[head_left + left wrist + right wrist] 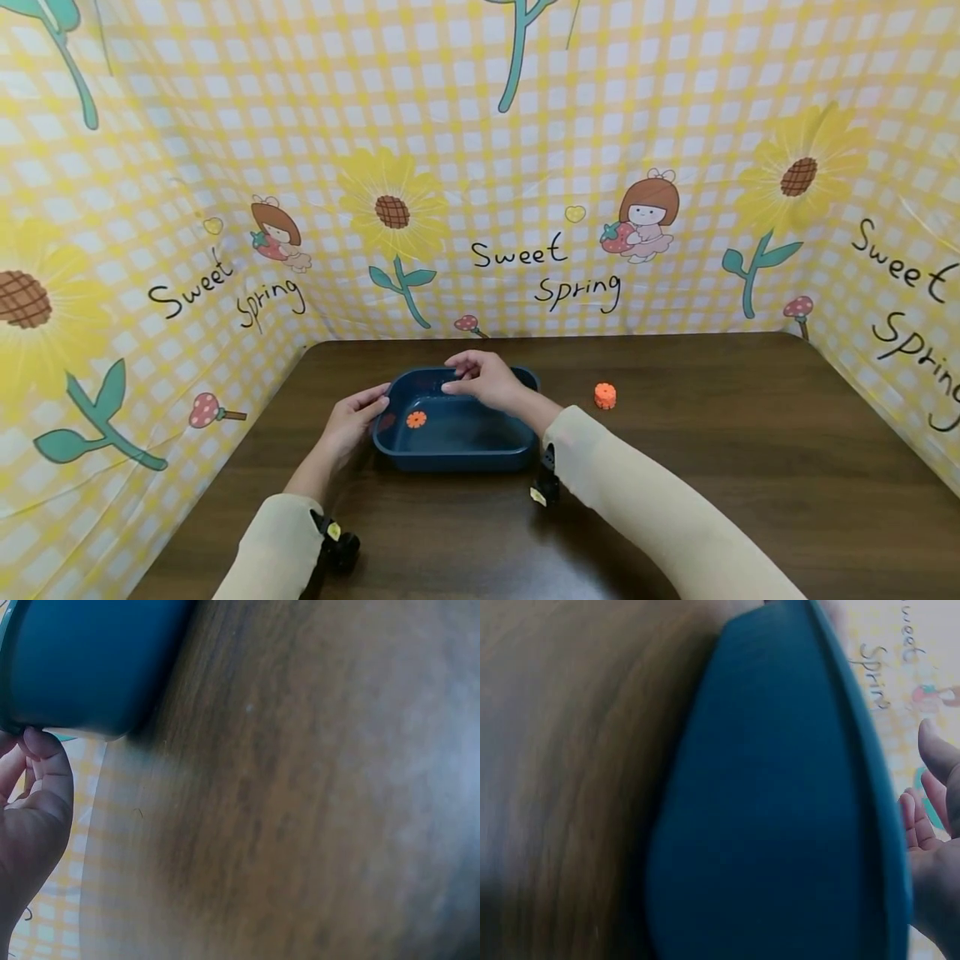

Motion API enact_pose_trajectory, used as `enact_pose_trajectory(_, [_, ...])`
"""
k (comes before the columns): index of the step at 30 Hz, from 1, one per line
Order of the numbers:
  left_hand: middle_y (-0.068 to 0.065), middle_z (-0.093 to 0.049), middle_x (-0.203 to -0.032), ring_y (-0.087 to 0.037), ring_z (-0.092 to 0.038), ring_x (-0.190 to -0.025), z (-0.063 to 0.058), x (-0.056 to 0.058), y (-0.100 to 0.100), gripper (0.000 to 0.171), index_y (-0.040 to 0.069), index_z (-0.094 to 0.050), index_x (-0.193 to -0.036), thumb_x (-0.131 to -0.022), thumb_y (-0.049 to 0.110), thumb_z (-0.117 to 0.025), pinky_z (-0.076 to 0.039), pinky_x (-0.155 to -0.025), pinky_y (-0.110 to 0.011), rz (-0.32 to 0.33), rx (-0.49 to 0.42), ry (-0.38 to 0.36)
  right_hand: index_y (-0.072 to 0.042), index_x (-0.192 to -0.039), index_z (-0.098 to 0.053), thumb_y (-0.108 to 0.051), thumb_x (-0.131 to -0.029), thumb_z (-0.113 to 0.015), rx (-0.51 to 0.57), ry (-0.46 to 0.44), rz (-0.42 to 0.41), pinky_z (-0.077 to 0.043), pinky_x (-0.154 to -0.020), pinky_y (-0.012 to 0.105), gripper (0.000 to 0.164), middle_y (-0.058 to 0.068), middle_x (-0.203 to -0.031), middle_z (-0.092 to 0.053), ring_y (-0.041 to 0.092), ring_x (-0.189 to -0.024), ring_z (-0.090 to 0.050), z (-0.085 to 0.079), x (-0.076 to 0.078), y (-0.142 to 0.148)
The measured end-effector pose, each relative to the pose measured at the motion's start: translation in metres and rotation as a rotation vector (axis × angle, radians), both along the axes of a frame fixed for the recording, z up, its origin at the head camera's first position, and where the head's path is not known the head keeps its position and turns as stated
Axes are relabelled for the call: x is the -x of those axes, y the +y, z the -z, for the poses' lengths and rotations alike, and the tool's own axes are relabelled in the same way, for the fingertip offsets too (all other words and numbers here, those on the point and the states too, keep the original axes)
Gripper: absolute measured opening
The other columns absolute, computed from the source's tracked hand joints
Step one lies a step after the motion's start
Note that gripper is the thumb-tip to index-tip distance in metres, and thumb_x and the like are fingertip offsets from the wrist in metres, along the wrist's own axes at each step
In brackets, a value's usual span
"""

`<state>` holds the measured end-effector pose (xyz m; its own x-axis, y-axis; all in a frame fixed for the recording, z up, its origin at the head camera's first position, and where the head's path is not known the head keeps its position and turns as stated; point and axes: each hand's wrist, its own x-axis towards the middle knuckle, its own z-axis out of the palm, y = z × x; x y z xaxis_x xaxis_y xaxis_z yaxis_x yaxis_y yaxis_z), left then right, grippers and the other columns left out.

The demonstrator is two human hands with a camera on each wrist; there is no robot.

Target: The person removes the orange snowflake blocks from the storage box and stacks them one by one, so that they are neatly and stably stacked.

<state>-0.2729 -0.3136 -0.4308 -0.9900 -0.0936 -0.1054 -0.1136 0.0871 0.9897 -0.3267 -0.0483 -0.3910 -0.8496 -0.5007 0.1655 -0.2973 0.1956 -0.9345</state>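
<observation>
A dark blue rectangular plastic basin (465,460) stands on the wooden table, and one orange flower-shaped piece (416,419) lies inside it, left of the middle. My left hand (348,425) holds the basin's left rim; in the left wrist view, thumb and fingertips meet at its edge. Above the basin's far side hovers my right hand (486,382), thumb and fingers apart with nothing seen between them. The right wrist view shows that hand (937,802) past the basin's rim, partly cut off by the frame edge. A short stack of orange flower-shaped pieces (605,396) stands right of the basin.
Brown wooden tabletop (712,467) extends right and in front of the basin. A yellow-checked cloth (510,183) printed with flowers and lettering hangs behind and along both sides. Each sleeve cuff carries a small black wrist camera, one (343,552) left and one (546,483) right.
</observation>
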Motion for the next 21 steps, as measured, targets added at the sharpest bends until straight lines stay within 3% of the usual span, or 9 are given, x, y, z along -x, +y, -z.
enact_pose_trajectory(6, [-0.02,-0.051,-0.139,-0.013,-0.066,-0.097,0.002,0.001,0.0,0.045,0.0,-0.049,-0.14,-0.1,0.018,-0.057,-0.053,-0.087,-0.033,0.006,-0.002,0.006,-0.008,-0.114,-0.068,-0.015,-0.085,-0.078,-0.019,-0.031,-0.021,-0.047,-0.07,0.025,0.032,0.008,-0.1,-0.06,0.018,-0.083,-0.053,0.01,-0.004,-0.027])
enact_pose_trajectory(15, [-0.017,-0.057,-0.133,-0.019,-0.064,-0.104,0.001,0.0,-0.001,0.046,-0.003,-0.048,-0.14,-0.1,0.017,-0.057,-0.047,-0.095,-0.042,0.023,-0.015,0.023,-0.011,-0.116,-0.067,-0.02,-0.086,-0.076,-0.108,-0.052,-0.05,-0.048,-0.074,0.027,0.032,0.007,-0.107,-0.06,0.017,-0.088,-0.053,0.019,-0.003,-0.051])
enact_pose_trajectory(21, [-0.016,-0.058,-0.13,-0.014,-0.065,-0.098,0.002,-0.001,0.0,0.046,-0.006,-0.047,-0.14,-0.099,0.013,-0.057,-0.049,-0.092,-0.04,0.026,-0.042,0.044,-0.011,-0.115,-0.068,-0.02,-0.085,-0.078,-0.183,-0.058,-0.056,-0.049,-0.078,0.028,0.032,0.004,-0.106,-0.061,0.017,-0.091,-0.054,0.021,-0.001,-0.058])
